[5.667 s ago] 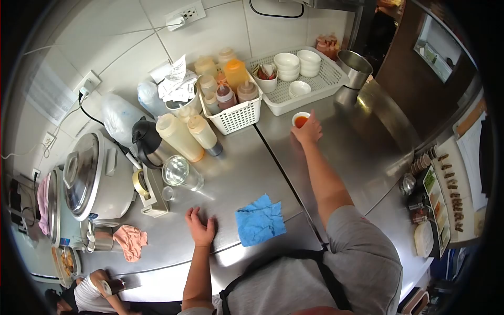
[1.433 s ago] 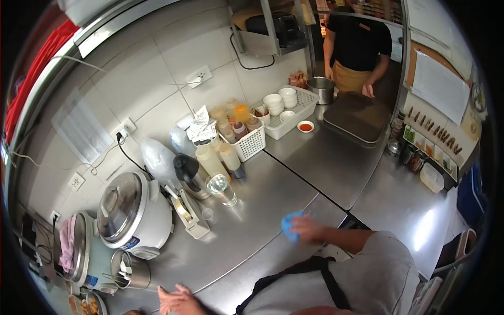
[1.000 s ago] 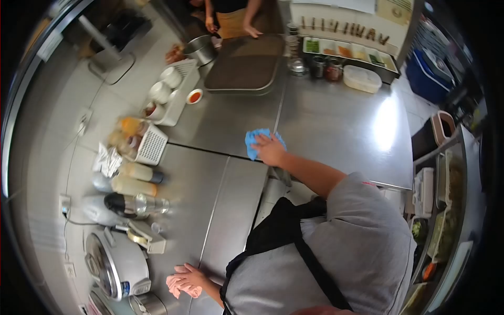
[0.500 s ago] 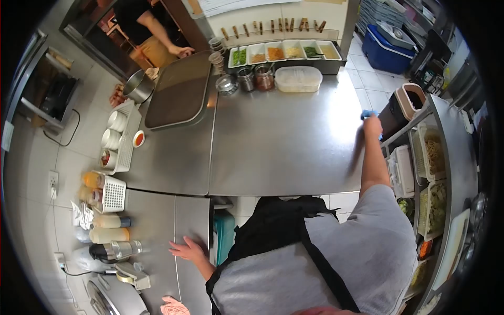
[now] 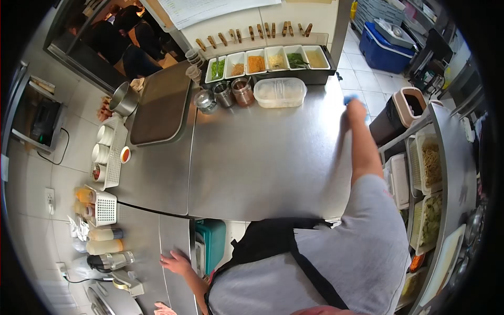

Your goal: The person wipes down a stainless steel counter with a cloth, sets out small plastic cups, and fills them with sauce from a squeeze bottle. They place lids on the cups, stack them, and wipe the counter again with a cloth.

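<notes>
My right hand [image 5: 356, 110] is closed on a blue cloth [image 5: 350, 98] at the right edge of the steel counter [image 5: 268, 157]; most of the cloth is hidden under the fingers. Lower left, my left hand [image 5: 176, 262] rests on the counter near its inner edge, fingers spread, holding nothing. Below it, part of a pink cloth [image 5: 165, 308] shows at the bottom of the view. A small white dish of red sauce [image 5: 125, 154] stands beside the white basket of bowls [image 5: 113, 176].
A dark tray [image 5: 161, 105], lidded tub [image 5: 280, 93], jars [image 5: 243, 92] and topping containers [image 5: 256, 63] line the far side. Squeeze bottles [image 5: 105, 247] stand left. A bin [image 5: 401, 113] and food shelves [image 5: 428, 173] are at right. People [image 5: 126, 39] are beyond an opening.
The view has turned rightward. My right hand has carried the blue cloth from the middle counter to the far right edge. My left hand has left the pink cloth. The co-worker by the tray has moved away.
</notes>
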The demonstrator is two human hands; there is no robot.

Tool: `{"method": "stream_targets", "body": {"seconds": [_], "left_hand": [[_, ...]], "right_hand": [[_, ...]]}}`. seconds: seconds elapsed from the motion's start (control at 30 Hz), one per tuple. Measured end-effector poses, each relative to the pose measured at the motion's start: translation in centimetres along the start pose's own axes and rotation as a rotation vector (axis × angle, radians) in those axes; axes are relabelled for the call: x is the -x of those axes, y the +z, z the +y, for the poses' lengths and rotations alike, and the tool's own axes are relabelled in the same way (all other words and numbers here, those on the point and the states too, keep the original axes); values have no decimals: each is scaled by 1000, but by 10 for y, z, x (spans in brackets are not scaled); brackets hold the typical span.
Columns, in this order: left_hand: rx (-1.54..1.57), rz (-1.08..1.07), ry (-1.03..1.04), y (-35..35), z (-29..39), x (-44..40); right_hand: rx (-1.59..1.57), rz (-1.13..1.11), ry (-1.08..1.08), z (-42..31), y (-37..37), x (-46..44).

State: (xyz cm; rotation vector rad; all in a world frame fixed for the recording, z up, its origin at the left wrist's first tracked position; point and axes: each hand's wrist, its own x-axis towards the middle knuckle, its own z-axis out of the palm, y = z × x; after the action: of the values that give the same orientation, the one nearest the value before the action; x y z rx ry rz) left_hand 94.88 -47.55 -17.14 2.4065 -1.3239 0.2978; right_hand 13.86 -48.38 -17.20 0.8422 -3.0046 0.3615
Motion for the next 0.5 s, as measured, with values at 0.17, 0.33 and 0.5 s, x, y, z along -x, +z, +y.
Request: {"method": "stream_targets", "body": {"seconds": [0.17,0.33,0.5], "left_hand": [[-80,-29,-36,0,8,-1],[-132,-70,-87,-2,9,-5],[-192,-63,-75,-7,19,-3]], "right_hand": [[-150,238,-187,-45,-21,4],[-17,121,-272,-101,8,32],[-35,125,-216,-103,8,32]]}}
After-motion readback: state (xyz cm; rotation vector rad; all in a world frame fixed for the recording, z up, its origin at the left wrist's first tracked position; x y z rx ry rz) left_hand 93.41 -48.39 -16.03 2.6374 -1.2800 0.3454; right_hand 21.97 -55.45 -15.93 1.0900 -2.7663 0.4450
